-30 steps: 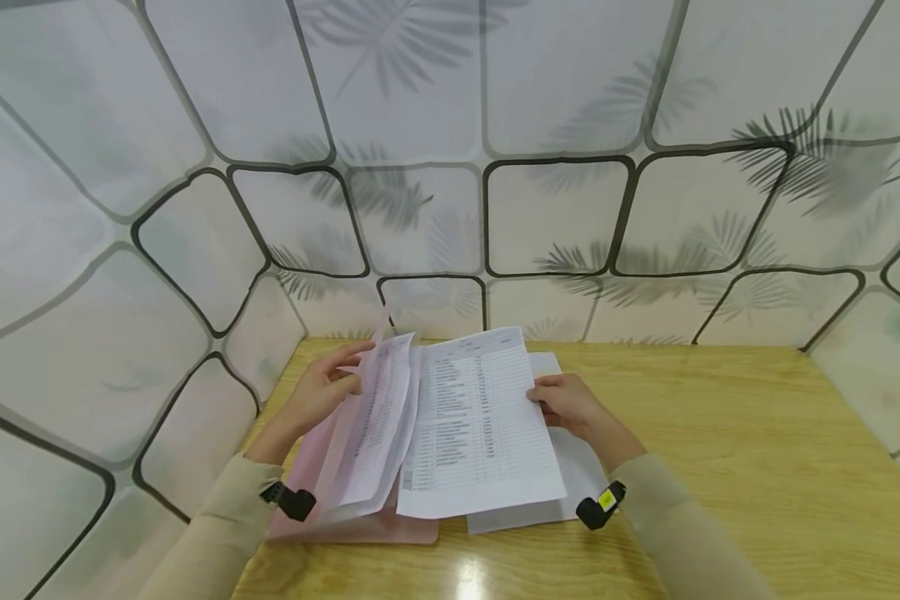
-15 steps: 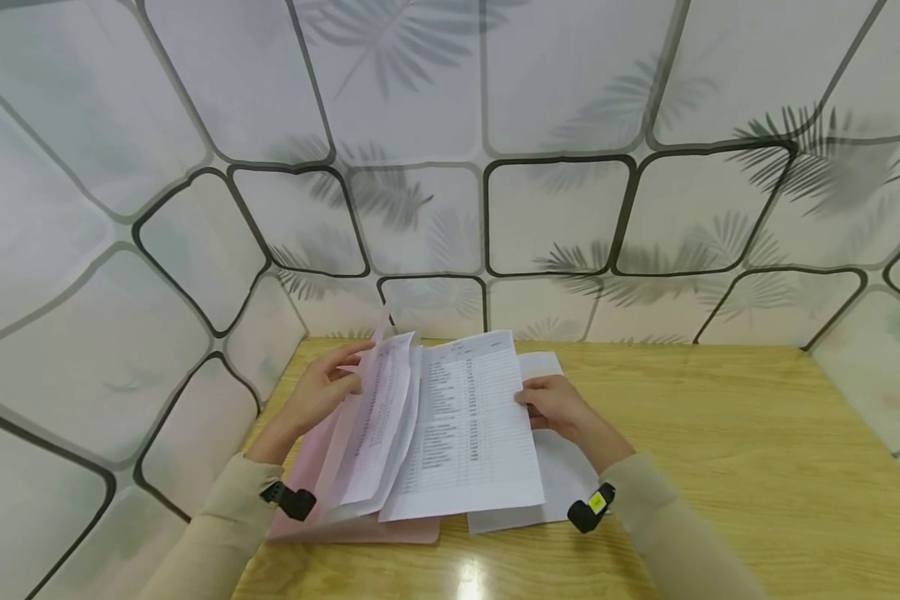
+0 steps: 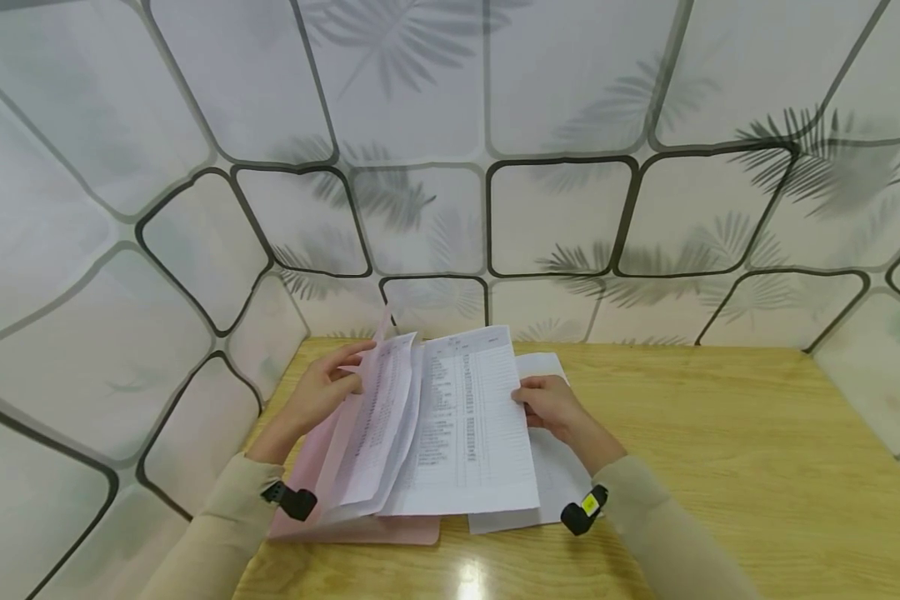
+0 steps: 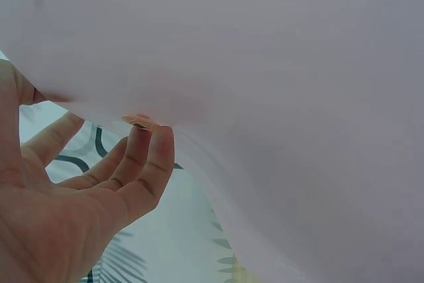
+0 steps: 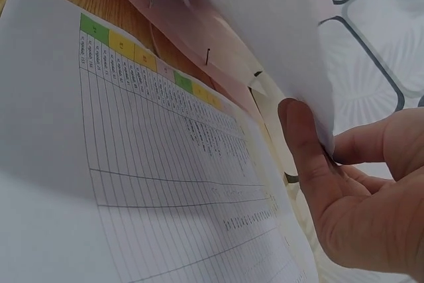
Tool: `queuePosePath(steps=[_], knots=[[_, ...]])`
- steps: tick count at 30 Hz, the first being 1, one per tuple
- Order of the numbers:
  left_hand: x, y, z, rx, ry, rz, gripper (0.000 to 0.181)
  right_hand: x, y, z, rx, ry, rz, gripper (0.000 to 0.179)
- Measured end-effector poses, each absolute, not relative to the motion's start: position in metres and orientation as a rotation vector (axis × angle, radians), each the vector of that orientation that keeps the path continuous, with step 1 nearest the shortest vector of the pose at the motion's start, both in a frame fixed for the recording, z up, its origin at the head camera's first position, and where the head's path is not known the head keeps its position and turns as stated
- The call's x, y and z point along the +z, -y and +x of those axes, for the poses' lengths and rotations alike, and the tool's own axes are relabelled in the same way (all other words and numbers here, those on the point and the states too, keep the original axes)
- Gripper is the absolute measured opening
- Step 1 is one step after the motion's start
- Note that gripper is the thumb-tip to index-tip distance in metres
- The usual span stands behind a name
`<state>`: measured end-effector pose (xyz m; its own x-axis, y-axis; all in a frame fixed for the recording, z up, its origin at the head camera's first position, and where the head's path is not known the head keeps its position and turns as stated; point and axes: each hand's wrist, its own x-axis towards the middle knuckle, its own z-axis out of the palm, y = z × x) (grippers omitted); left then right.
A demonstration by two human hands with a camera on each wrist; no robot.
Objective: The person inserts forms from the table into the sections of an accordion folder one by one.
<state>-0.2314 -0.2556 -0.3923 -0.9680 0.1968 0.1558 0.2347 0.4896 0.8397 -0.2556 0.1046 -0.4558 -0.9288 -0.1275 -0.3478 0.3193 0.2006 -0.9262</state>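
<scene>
Both forearms (image 3: 217,510) stretched forward, left grip (image 3: 319,392) with fingers (image 4: 147,178) parted, right grip (image 3: 557,405) pinching

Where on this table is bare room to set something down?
The widest bare patch of table lies right of the right hand, reaching back to the wall. A narrower strip lies between the sleeves, in front of the pink folder. Left to centre is crowded: folder, sheets, left hand.

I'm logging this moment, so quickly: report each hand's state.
Left hand: closed, holding an edge of the pink folder.
Right hand: closed, pinching a printed sheet by its right edge.
</scene>
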Motion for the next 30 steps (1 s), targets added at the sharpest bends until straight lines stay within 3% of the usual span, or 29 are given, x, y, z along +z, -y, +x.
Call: queuePosePath(steps=[30], knots=[[-0.390,0.254,-0.231,-1.509,2.697,-0.365,0.061,-0.460,-0.086,-0.253,-1.752,-2.011,0.058,0.046]])
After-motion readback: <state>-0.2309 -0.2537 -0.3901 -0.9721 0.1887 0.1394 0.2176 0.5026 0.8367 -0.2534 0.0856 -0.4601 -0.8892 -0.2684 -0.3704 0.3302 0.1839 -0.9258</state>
